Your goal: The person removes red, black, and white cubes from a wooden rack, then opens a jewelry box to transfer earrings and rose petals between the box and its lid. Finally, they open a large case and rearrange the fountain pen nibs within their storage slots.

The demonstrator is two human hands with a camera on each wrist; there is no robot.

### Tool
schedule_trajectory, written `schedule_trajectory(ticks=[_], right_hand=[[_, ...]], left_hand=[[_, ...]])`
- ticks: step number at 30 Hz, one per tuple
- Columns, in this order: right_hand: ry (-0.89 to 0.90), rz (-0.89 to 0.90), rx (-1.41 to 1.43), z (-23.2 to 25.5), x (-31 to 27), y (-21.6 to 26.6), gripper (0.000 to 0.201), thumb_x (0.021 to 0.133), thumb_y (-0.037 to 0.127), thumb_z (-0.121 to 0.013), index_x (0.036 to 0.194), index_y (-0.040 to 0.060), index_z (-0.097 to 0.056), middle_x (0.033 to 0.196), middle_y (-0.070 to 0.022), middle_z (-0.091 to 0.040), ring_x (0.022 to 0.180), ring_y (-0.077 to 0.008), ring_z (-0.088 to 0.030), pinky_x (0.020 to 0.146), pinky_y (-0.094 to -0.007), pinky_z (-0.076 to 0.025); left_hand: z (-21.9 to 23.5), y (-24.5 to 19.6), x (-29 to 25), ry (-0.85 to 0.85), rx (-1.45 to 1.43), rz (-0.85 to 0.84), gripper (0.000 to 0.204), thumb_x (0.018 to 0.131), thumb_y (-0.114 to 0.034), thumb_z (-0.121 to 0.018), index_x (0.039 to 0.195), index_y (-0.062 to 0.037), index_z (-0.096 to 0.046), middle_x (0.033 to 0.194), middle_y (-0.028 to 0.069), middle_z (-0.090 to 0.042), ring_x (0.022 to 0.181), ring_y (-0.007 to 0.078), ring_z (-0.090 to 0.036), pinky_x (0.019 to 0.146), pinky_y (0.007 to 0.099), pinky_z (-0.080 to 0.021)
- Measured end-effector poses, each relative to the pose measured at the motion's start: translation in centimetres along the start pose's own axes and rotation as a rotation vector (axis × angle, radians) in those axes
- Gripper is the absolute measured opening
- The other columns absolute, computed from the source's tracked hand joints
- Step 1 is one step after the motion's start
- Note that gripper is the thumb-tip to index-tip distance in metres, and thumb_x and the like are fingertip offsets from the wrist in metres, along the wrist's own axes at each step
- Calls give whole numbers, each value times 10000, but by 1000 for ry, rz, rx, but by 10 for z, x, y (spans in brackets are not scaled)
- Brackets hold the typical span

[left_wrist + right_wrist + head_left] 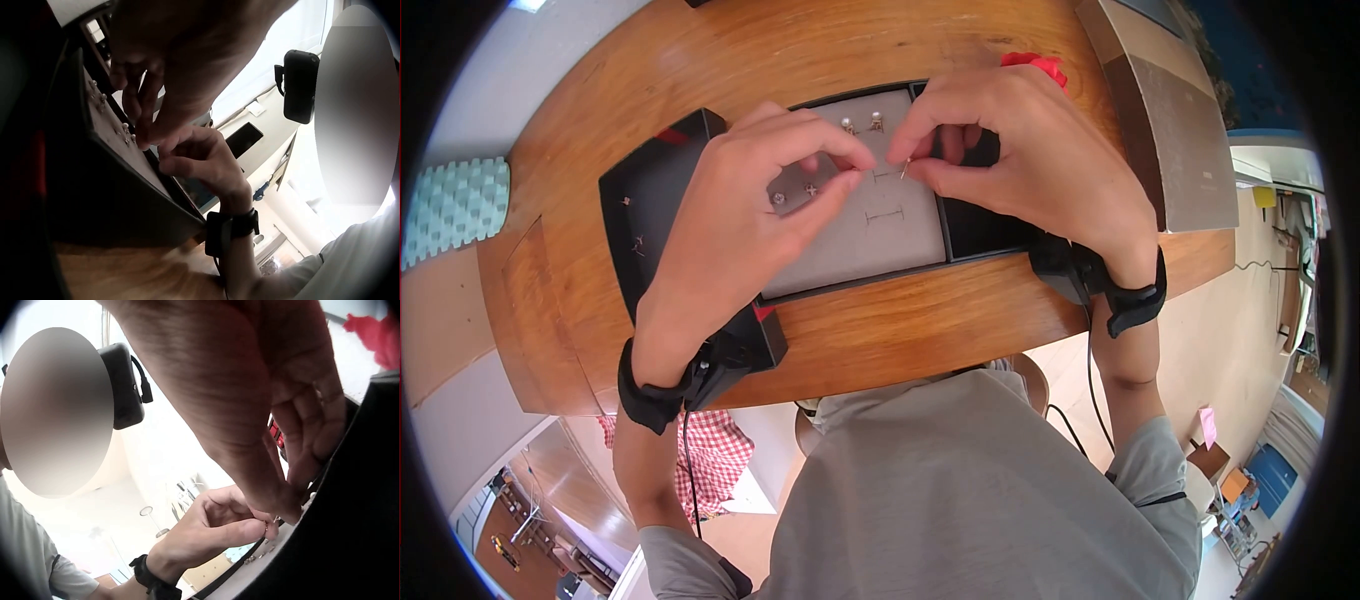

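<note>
On the wooden table (700, 60) a jewellery tray (625, 215) lies at the centre, its padded insert (880, 250) set in the middle compartment. Two stud earrings (862, 124) sit at the insert's 12 o'clock edge, two more studs (793, 194) at its 9 o'clock side. The left hand (750, 200) hovers over the insert's 9 o'clock half, the right hand (1020, 150) over its 2 o'clock corner, fingertips nearly meeting above the centre. A box (1170, 130) stands at 3 o'clock from the tray, a foam pad (455, 205) well apart at 9 o'clock.
</note>
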State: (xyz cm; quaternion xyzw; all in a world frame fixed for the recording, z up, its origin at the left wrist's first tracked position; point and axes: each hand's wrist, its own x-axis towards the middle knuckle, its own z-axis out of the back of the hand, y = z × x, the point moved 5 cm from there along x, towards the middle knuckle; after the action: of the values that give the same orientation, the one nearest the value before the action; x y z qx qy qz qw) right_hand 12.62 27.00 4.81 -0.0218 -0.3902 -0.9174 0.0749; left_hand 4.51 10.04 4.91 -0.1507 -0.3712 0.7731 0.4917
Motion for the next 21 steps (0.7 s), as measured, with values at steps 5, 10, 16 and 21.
schedule_trajectory(ticks=[5,10,16,21], right_hand=[[-55,39,11,-1,-1,-5,171,809,17,-788,972,50,-747,874,-34,-728,738,-157,-682,686,-286,-535],[-33,0,33,-1,-1,0,155,814,28,-790,960,47,-741,841,-31,-722,717,-147,-674,670,-281,-533],[11,-56,45,-3,0,1,145,815,52,-803,947,55,-742,813,-22,-710,684,-131,-635,637,-275,-503],[-14,-11,2,-3,-1,-1,153,815,79,-822,950,63,-751,813,-16,-709,675,-127,-618,622,-278,-488]], left_hand=[[-2,1,0,17,-35,25,131,843,-5,-750,973,-15,-735,966,37,-719,877,173,-567,819,295,-471],[-2,1,1,15,13,-41,109,886,-56,-733,994,-41,-727,921,51,-698,862,201,-584,710,315,-490],[-3,1,0,19,-16,63,134,872,-28,-749,1000,-50,-722,900,13,-658,857,146,-523,787,279,-441],[-6,3,1,19,-19,17,125,872,-30,-744,992,-54,-716,912,14,-654,853,156,-514,784,279,-435]])
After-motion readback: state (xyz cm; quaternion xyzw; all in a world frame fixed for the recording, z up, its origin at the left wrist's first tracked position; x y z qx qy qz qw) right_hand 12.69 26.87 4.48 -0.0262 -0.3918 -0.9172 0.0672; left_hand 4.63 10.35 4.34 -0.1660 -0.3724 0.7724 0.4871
